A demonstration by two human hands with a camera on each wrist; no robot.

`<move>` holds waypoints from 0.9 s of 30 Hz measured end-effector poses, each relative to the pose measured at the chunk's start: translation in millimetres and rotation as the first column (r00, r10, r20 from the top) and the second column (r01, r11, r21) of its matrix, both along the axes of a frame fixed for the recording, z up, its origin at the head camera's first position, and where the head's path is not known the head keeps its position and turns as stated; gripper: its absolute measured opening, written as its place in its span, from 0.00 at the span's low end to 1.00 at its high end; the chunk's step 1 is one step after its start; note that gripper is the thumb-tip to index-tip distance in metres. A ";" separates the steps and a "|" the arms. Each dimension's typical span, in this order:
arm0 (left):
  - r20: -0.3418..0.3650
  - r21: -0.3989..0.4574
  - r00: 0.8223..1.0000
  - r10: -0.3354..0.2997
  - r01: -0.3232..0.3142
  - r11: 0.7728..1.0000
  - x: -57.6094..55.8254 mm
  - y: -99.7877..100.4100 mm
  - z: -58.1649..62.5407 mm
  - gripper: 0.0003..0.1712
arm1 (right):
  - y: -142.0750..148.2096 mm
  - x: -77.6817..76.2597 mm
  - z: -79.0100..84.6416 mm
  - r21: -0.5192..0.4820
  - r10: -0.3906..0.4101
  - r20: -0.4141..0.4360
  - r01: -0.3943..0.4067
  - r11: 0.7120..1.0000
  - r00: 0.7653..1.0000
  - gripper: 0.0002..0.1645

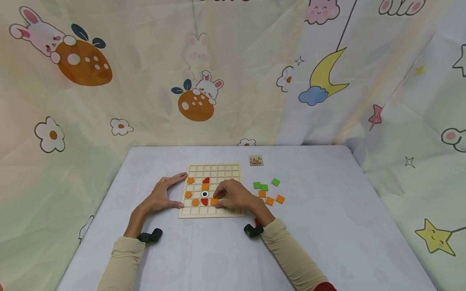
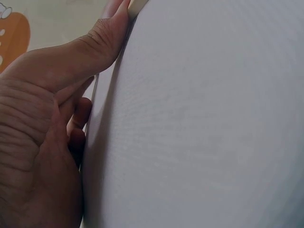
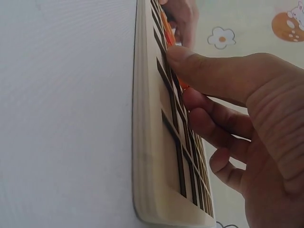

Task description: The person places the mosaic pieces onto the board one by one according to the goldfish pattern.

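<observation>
A light wooden grid board (image 1: 214,168) lies on the table. My left hand (image 1: 160,196) is spread along its left edge, thumb and fingertips touching the rim; the left wrist view shows the thumb (image 2: 107,40) at the board's side. Over the lower middle cells, my right hand (image 1: 234,195) pinches an orange square tile (image 1: 213,201) between thumb and fingers, which partly cover it. Beside that tile are a red quarter-round piece (image 1: 204,201) and a white disc with a black ring (image 1: 205,194). Above them sit another orange square (image 1: 205,187) and a red piece (image 1: 206,180).
Orange discs (image 1: 188,195) occupy several left cells. Right of the board lie loose green squares (image 1: 275,182) and orange squares (image 1: 269,201). A small patterned card (image 1: 256,160) lies behind them. Something red (image 1: 257,222) shows partly beside the right wrist camera (image 1: 253,230).
</observation>
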State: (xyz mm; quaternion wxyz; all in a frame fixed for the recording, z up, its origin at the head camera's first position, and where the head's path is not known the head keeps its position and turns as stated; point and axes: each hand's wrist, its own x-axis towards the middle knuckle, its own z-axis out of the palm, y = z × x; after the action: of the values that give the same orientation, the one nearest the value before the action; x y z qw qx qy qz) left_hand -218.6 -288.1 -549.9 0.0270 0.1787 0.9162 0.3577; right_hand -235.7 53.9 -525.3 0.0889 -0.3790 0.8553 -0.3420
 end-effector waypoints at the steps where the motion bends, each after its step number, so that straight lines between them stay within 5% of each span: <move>1: -0.003 -0.003 1.000 0.001 -0.001 1.000 0.0 0.2 -0.1 0.66 | -0.2 0.5 0.3 -0.002 -0.001 0.003 0.001 1.000 1.000 0.13; 27: -0.031 -0.005 1.000 -0.001 0.001 1.000 0.4 0.1 -1.4 0.66 | -15.8 8.3 9.0 0.127 -0.060 -0.046 0.065 0.990 0.997 0.11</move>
State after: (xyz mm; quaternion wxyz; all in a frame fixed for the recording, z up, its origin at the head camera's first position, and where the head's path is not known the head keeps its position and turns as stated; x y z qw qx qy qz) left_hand -218.2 -287.9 -551.3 0.0136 0.1845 0.9174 0.3525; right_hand -227.3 38.1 -516.3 0.0845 -0.3527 0.8885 -0.2810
